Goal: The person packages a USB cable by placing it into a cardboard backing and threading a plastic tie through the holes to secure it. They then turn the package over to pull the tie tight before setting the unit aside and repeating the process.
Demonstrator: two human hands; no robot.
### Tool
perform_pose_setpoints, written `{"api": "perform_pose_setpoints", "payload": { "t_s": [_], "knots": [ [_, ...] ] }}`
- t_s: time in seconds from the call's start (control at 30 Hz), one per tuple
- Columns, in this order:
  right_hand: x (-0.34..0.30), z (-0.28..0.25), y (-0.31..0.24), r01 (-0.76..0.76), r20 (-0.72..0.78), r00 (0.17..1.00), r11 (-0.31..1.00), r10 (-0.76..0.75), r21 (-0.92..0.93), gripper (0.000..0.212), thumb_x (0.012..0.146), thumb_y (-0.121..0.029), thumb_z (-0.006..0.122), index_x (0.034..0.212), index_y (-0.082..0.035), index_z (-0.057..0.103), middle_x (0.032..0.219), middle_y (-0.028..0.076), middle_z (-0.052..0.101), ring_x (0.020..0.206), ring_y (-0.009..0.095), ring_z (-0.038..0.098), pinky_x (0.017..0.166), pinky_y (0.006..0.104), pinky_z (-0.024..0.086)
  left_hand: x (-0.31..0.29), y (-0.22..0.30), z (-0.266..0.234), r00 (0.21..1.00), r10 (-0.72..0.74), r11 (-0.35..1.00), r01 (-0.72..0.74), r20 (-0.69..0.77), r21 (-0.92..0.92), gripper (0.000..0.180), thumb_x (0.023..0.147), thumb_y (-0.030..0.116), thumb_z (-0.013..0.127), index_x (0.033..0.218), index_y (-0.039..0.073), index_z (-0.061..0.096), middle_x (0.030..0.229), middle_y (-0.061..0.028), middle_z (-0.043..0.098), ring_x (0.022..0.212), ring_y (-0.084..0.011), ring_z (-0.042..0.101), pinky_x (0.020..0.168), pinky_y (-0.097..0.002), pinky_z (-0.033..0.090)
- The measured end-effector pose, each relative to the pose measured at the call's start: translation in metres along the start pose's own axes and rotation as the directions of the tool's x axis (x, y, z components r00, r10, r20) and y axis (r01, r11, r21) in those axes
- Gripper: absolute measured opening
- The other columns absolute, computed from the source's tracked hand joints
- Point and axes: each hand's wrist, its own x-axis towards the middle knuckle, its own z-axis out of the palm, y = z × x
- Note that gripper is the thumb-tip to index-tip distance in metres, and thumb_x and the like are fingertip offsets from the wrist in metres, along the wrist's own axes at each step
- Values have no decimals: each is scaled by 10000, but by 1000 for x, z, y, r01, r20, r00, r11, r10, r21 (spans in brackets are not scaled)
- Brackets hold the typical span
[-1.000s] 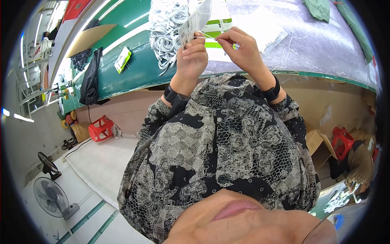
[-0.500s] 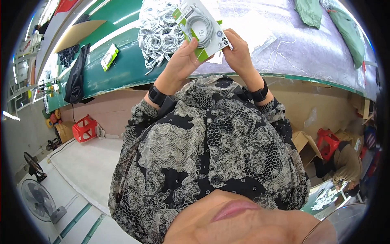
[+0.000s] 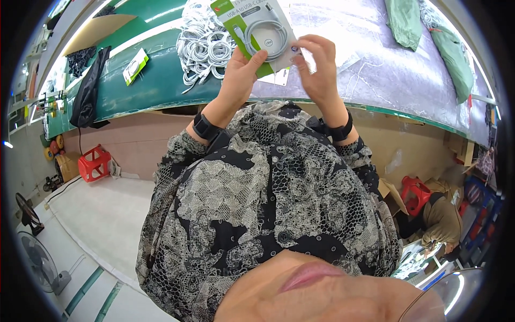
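Observation:
My left hand (image 3: 238, 75) is closed on a packaged cable (image 3: 263, 40), a white and green card with a coiled white cable on its front. The thumb presses the lower front of the pack, which is held tilted above the table. At the pack's right edge is my right hand (image 3: 321, 67), its thumb and fingers curved but apart; whether a fingertip touches the edge I cannot tell. Behind and left of the pack lies a heap of coiled white cables (image 3: 206, 48). Partly covered by the held pack, a white printed card (image 3: 278, 78) rests on the table.
Another packaged cable (image 3: 135, 66) lies on the green table (image 3: 161, 80) to the left, near a black bag (image 3: 91, 91). Green sacks (image 3: 405, 24) sit at the right. A red stool (image 3: 95, 163) and a fan (image 3: 40, 263) stand left; a person (image 3: 442, 220) bends low at right.
My right hand has loosened from the pack's right edge, its fingers spreading. The left hand has brought the pack slightly left and turned it more upright. The whole view has shifted a little.

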Motion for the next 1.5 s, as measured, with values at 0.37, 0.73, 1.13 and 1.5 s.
{"api": "perform_pose_setpoints", "payload": {
  "t_s": [0.37,0.73,1.13,1.5],
  "knots": [
    [-4,17,-13,411,268,904,851,-333,-327,235,677,-122,699,904,-97,644,917,-9,600,915,206,497,891,370,365,-12,-1,-1,998,-20,993,26,54,-116,344,938,54,474,1267,52,371,1174,-83,531,1027,-172,570,825,-299,523],
    [25,8,-34,460,523,814,831,-253,-314,716,644,-203,737,1286,-95,438,1285,49,471,1196,211,422,1015,384,268,-17,-3,-3,996,-91,996,91,-4,-19,336,921,26,482,1249,39,409,1130,-73,550,971,-149,589,786,-270,522],
    [18,16,-25,399,557,796,897,-237,-190,691,636,-229,758,1261,-132,480,1343,63,428,1227,224,388,1057,448,194,-12,2,-19,996,-91,995,92,-10,41,316,918,73,525,1220,30,442,1099,-70,576,953,-125,591,782,-249,510],
    [14,11,-16,374,376,882,907,-284,-192,472,661,-183,733,1113,-169,596,1258,46,488,1147,226,440,1031,460,241,-9,11,-15,995,-88,990,91,35,-109,355,920,75,522,1253,58,401,1161,-79,548,1017,-182,580,845,-323,528]
  ]
}}
